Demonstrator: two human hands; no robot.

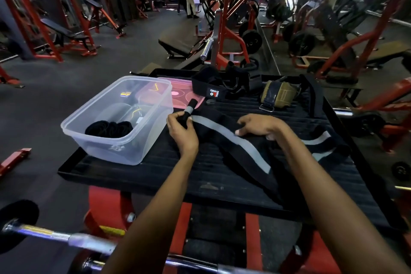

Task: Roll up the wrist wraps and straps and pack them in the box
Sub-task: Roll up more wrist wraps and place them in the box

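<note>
A long black wrap with a grey stripe point(242, 142) lies across the black ribbed platform point(200, 176). My left hand point(181, 132) grips its tightly rolled end, which sticks up toward the box. My right hand point(258, 125) rests on the flat part of the wrap, fingertips pressing it down. The clear plastic box point(120, 118) stands at the platform's left and holds black rolled wraps point(109, 128) at its near end. More black straps, one with a white label point(213, 89), are heaped at the back.
The box's pink lid point(180, 93) lies behind the box. An olive and black strap bundle point(281, 94) sits at the back right. A barbell point(55, 236) crosses below the platform. Red gym machines and several people stand farther off.
</note>
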